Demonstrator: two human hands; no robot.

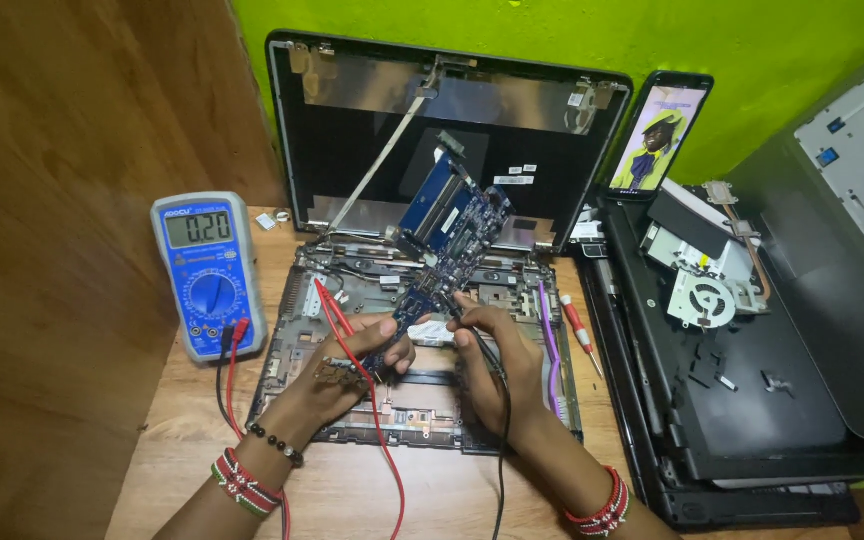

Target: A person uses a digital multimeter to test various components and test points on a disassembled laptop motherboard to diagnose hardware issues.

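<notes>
From the head view I see my left hand [352,365] pinching the red probe lead [337,320] and my right hand [487,355] gripping the black probe [482,345], both touching the tilted blue circuit board [447,240] over the opened laptop base [292,330]; I judge it light, stiff, fragile, best held by its edges; probe tips are hidden

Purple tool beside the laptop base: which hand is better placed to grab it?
Probably the right hand: the purple tool lies just beyond it, though it holds the black probe.
</notes>
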